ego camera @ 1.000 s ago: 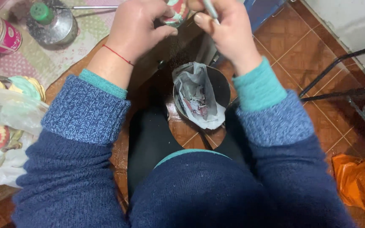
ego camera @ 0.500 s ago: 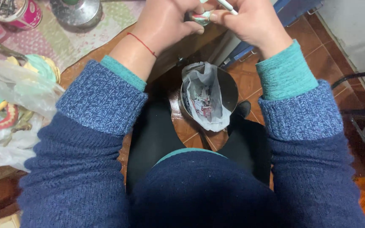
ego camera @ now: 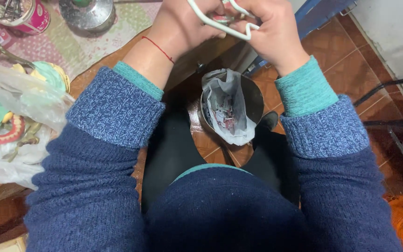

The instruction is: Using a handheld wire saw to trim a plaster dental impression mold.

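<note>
Since half a second ago, both hands have shifted toward the top edge of view, exposing more of the thin white plastic loop (ego camera: 220, 24). Left hand (ego camera: 183, 23) and right hand (ego camera: 271, 25) are closed on it, above the metal bin lined with a white plastic bag (ego camera: 232, 105) on the floor. A clear plastic bag (ego camera: 10, 121) lies on the tabletop (ego camera: 85, 51) to the left.

We wear a chunky blue knit sweater (ego camera: 220, 210) with rolled cuffs, and teal inner sleeves (ego camera: 306, 88) peek out past both cuffs. A thin red string bracelet (ego camera: 160, 49) circles our left wrist. Black trousers (ego camera: 169, 158) cover our legs.
</note>
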